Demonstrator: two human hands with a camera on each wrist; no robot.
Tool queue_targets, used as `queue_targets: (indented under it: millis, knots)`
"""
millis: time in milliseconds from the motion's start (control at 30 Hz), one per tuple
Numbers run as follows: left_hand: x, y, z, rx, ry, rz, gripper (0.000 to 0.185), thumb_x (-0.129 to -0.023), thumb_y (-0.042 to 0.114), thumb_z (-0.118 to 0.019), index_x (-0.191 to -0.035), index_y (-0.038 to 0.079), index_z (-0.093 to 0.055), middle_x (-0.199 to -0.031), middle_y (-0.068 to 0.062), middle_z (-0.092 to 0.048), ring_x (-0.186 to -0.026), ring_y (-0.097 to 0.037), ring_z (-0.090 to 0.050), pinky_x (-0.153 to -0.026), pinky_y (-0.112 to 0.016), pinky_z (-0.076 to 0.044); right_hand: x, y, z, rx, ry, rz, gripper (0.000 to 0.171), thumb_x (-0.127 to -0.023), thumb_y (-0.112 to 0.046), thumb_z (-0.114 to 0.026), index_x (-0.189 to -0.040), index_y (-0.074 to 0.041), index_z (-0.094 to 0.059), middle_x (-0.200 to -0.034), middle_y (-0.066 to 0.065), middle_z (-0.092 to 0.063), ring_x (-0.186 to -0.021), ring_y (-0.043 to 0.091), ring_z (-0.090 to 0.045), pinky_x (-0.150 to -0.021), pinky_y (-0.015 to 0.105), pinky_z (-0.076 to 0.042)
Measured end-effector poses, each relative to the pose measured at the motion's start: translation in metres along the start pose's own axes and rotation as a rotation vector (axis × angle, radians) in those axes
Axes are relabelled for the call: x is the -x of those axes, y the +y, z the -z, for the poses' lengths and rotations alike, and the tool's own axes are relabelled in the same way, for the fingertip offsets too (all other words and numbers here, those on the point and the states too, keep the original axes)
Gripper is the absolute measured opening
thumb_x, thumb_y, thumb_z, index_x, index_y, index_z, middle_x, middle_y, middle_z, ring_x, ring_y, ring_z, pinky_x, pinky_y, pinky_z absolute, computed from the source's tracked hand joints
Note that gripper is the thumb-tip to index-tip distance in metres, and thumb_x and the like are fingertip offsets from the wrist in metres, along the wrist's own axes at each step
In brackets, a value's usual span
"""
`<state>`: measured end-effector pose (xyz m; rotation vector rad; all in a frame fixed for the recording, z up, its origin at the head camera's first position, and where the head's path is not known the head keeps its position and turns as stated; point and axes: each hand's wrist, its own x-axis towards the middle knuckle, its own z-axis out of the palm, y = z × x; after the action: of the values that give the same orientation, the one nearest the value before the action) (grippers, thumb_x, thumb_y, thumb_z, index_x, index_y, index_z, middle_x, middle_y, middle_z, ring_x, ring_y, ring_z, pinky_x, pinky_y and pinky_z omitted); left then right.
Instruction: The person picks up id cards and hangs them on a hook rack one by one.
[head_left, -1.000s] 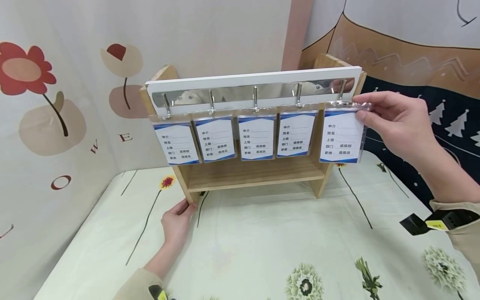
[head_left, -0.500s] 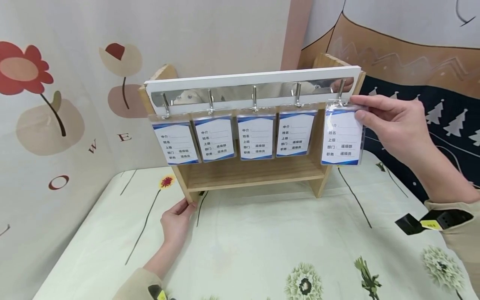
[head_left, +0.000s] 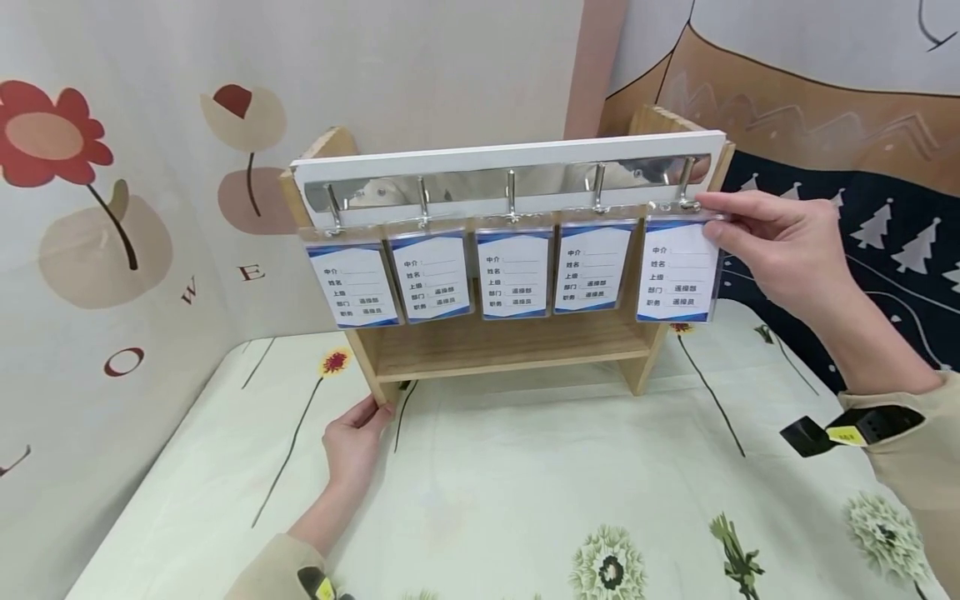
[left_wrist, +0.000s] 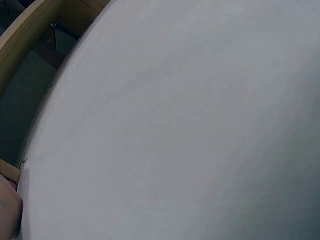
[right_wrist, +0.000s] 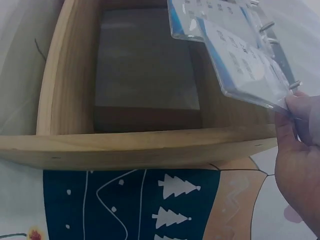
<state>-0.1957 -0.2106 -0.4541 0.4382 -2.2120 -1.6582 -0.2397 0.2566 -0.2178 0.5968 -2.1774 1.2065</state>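
Observation:
My right hand (head_left: 787, 242) pinches the upper right corner of the rightmost badge (head_left: 677, 271), a clear plastic sleeve with a white and blue card. That badge's top edge sits at the rightmost metal hook (head_left: 686, 179). In the right wrist view the same badge (right_wrist: 245, 65) slants outward, with the thumb and fingers at its corner. Several similar badges, such as the middle one (head_left: 513, 275), hang from the other hooks along the white rail (head_left: 495, 150). At the lower left my left hand (head_left: 352, 442) grips the foot of the wooden rack (head_left: 510, 346).
A pale cloth with printed flowers (head_left: 609, 571) covers the table under the rack. Behind it hangs a printed curtain (head_left: 450, 75), and to the right lies dark fabric with white trees (head_left: 911, 246). The rack's side panel (right_wrist: 150, 147) spans the right wrist view.
The right hand and its badge have shifted slightly left and up, and the badge now lies nearer its neighbour, at the hook. The left hand stays at the rack's foot.

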Motion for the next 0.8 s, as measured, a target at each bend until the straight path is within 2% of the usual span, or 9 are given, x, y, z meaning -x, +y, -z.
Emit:
queue_targets:
  millis: [233,333,600,800]
  knots:
    - [-0.001,0.000,-0.001,-0.002,-0.014,0.001,0.039,-0.097,0.013,-0.070,-0.134,0.000,-0.066,-0.126,-0.019,-0.068,-0.118,-0.029,-0.066,-0.076,-0.006,-0.051,-0.002,0.004,-0.005,0.114,0.056,0.106,0.035,-0.091,0.010,-0.071,-0.123,-0.005,-0.075,-0.105,-0.022,-0.069,-0.085,0.006,-0.060,-0.078,0.005,-0.049]
    - [-0.002,0.000,0.000,-0.003,-0.005,0.003,0.039,-0.097,0.013,-0.070,-0.134,0.000,-0.066,-0.126,-0.018,-0.068,-0.118,-0.029,-0.066,-0.076,-0.006,-0.051,-0.003,0.004,-0.008,0.117,0.065,0.133,0.035,-0.091,0.010,-0.070,-0.123,-0.004,-0.075,-0.106,-0.022,-0.069,-0.086,0.005,-0.061,-0.079,0.006,-0.050]
    - [-0.002,0.000,0.000,-0.001,0.002,0.002,0.038,-0.096,0.013,-0.070,-0.132,0.000,-0.067,-0.125,-0.019,-0.068,-0.109,-0.018,-0.068,-0.076,-0.006,-0.051,-0.002,0.007,-0.011,-0.056,0.063,0.043,0.037,-0.093,0.015,-0.064,-0.125,-0.002,-0.073,-0.111,-0.009,-0.071,-0.094,0.012,-0.063,-0.090,0.010,-0.050]
    - [-0.001,0.000,0.000,-0.002,0.001,0.006,0.038,-0.097,0.013,-0.070,-0.132,0.000,-0.067,-0.125,-0.020,-0.068,-0.109,-0.018,-0.068,-0.076,-0.006,-0.051,0.003,0.007,-0.010,-0.086,0.081,0.031,0.039,-0.093,0.014,-0.064,-0.127,-0.004,-0.072,-0.115,-0.004,-0.071,-0.099,0.013,-0.064,-0.093,0.012,-0.050]
